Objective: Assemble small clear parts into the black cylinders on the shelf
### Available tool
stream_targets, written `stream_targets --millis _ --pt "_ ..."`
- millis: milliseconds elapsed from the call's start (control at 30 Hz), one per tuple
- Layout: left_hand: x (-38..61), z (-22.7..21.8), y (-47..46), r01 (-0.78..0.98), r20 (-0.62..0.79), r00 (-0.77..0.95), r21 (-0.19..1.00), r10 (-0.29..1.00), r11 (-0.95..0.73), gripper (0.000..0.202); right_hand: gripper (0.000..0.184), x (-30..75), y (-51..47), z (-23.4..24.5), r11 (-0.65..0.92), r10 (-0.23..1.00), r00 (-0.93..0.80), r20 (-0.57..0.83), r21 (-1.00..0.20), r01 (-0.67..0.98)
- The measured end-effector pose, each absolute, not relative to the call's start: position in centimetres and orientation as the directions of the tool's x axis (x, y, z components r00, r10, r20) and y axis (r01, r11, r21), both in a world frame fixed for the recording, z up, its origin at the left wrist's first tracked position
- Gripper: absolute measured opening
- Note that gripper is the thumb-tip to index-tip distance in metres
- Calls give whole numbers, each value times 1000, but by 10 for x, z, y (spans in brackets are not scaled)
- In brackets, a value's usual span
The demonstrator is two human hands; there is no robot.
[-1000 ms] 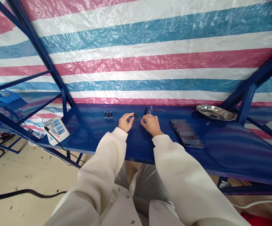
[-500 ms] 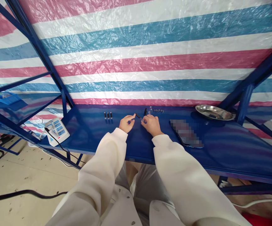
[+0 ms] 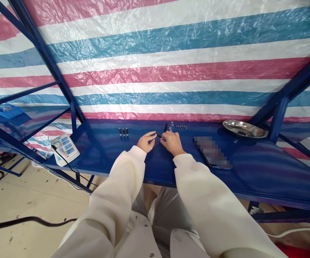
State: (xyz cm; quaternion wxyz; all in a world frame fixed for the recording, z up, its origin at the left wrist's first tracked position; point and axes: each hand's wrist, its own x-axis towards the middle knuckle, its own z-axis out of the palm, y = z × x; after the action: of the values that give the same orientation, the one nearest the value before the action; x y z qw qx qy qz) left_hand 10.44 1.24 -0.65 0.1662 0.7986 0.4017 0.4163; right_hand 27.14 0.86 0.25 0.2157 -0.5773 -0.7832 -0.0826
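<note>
My left hand [image 3: 145, 141] and my right hand [image 3: 172, 142] rest close together on the blue shelf [image 3: 109, 150], both in white sleeves. Between their fingertips they pinch a small dark pen-like part [image 3: 159, 135]. Each hand's fingers are curled round an end of it. Just beyond my right hand stand a small dark piece [image 3: 166, 127] and a row of tiny metal parts [image 3: 181, 126]. Three short dark cylinders [image 3: 123, 131] stand upright to the left of my left hand.
A phone [image 3: 212, 152] lies flat right of my right hand. A steel dish [image 3: 244, 128] sits at the back right by a blue post. A white power strip [image 3: 65, 148] with a black cable lies at the shelf's left end. Striped tarpaulin forms the back wall.
My left hand has closed in towards my right hand, and the dark part between them now looks shorter, its left end covered by my left fingers.
</note>
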Motion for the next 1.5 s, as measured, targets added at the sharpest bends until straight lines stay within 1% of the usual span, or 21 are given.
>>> stream_targets --millis 133,200,333,467,600,767,967,1100,1167,1267,1367,1500 --pt "104 -4 10 525 502 371 581 781 -623 39 16 270 8 3 334 867 -247 434 -137 933" --pt "104 -2 10 536 496 383 568 779 -625 44 17 269 8 3 338 865 -234 443 -171 926" --pt "105 -2 10 551 499 390 547 774 -630 54 17 267 7 3 357 864 -184 469 -311 881" --pt "105 -4 11 538 501 393 554 771 -635 60 23 266 10 -2 418 834 -145 532 -439 795" --pt "104 -4 10 520 507 411 552 758 -652 64 28 266 13 -8 468 784 -98 613 -479 743" --pt "104 -1 7 555 482 409 542 775 -631 66 26 266 15 -11 482 773 -70 630 -512 711" --pt "104 -2 9 560 515 386 528 765 -638 60 22 268 17 -13 469 789 -82 609 -511 720" --pt "105 -5 11 553 563 315 545 764 -630 47 20 268 16 -12 461 801 -111 588 -487 742" --pt "105 -6 13 540 598 261 561 758 -628 35 19 269 16 -10 459 803 -140 580 -451 765" --pt "105 -6 15 518 660 180 567 729 -641 18 18 269 14 -8 463 794 -194 576 -366 807" --pt "104 -6 17 523 695 104 570 711 -634 14 17 268 13 -5 478 775 -250 581 -279 833" --pt "104 -7 20 540 665 31 617 746 -572 8 20 267 12 -4 502 745 -300 596 -204 841"
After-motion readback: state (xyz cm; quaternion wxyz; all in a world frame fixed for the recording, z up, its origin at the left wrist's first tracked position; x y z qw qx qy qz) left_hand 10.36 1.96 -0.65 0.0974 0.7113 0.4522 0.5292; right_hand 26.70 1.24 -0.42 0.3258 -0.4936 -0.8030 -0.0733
